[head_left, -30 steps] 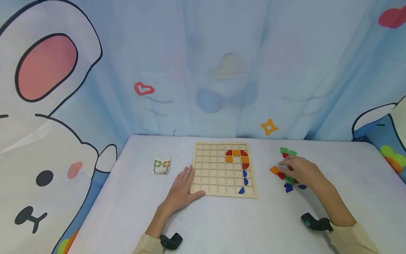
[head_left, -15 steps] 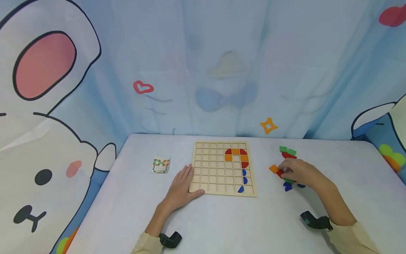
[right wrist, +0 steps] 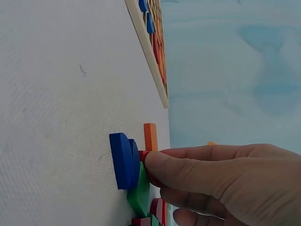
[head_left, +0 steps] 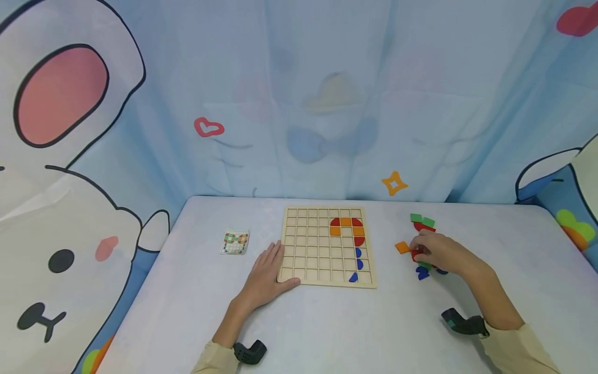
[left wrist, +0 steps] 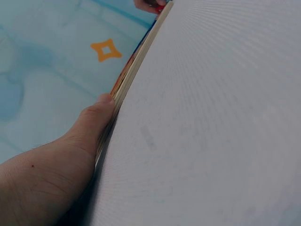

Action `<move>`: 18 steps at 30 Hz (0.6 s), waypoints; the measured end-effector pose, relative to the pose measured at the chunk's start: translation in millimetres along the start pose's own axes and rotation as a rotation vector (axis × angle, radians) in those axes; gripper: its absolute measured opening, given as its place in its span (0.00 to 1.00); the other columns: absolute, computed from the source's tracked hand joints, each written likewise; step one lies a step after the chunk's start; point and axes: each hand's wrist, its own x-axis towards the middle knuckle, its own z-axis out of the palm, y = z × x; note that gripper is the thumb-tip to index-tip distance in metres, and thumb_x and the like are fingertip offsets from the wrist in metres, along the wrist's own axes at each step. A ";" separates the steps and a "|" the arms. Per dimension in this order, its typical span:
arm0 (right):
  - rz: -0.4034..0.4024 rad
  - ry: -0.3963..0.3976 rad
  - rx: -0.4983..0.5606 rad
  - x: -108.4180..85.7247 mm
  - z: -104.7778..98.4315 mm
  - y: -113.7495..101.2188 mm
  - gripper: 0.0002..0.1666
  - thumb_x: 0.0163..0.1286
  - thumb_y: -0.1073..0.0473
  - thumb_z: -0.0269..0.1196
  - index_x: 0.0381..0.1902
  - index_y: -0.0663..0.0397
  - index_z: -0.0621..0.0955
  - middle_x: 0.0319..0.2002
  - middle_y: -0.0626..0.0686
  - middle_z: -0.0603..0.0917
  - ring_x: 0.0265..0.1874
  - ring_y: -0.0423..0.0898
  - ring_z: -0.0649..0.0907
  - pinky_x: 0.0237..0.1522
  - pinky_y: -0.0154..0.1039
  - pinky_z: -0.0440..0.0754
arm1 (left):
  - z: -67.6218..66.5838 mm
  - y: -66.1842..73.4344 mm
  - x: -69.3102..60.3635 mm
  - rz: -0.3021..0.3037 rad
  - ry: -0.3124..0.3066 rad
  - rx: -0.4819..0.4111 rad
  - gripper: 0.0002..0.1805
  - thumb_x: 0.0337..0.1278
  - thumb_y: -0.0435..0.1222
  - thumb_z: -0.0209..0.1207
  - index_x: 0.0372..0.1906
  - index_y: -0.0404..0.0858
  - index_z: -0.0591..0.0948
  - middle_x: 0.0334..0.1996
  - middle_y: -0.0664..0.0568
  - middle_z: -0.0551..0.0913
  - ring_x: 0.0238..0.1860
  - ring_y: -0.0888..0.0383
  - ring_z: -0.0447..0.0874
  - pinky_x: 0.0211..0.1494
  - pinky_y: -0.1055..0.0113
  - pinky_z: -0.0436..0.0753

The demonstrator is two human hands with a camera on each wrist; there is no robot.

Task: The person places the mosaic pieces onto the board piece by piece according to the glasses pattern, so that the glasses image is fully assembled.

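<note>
A wooden grid board (head_left: 306,254) lies on the table, with red, orange and blue pieces set in cells toward its right side. My left hand (head_left: 262,280) rests at the board's lower left corner, fingers straight along the left side and thumb on the front edge. To the right of the board, my right hand (head_left: 444,254) is over a loose pile of pieces. Its thumb and index finger pinch a red block (right wrist: 144,154), mostly covered by the fingertips. Close by lie an orange square block (head_left: 402,248), a green block (right wrist: 139,190) and blue blocks (right wrist: 121,161).
A small printed pattern card (head_left: 234,242) lies left of the board. Green blocks (head_left: 422,220) and a red block (head_left: 423,227) sit beyond my right hand. A black device is on each wrist. A blue patterned curtain (head_left: 299,104) hangs behind the table.
My right hand has come down into the pile, and its thumb and index finger have closed on a red block. My left hand stays on the board.
</note>
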 end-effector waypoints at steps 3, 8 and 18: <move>-0.001 0.017 0.007 0.2 -3.7 -2.0 0.07 0.59 0.62 0.69 0.36 0.54 0.83 0.32 0.45 0.81 0.30 0.38 0.77 0.35 0.34 0.82 | 0.9 -0.2 0.2 -0.003 -0.003 0.000 0.54 0.58 0.64 0.54 0.77 0.37 0.48 0.79 0.47 0.46 0.80 0.50 0.40 0.80 0.49 0.48; -0.043 0.123 0.056 1.7 -8.0 -10.7 0.10 0.63 0.66 0.65 0.43 0.58 0.81 0.35 0.49 0.84 0.33 0.42 0.79 0.34 0.33 0.82 | 2.1 0.2 1.0 -0.007 0.000 -0.001 0.54 0.59 0.64 0.54 0.77 0.37 0.47 0.79 0.48 0.46 0.80 0.50 0.39 0.80 0.50 0.48; -0.080 0.225 0.157 19.8 13.4 -40.6 0.13 0.66 0.63 0.64 0.49 0.52 0.85 0.36 0.47 0.81 0.32 0.39 0.74 0.31 0.27 0.77 | 1.0 0.8 1.0 -0.005 -0.002 -0.010 0.54 0.58 0.64 0.54 0.77 0.37 0.47 0.79 0.48 0.46 0.80 0.50 0.39 0.80 0.49 0.48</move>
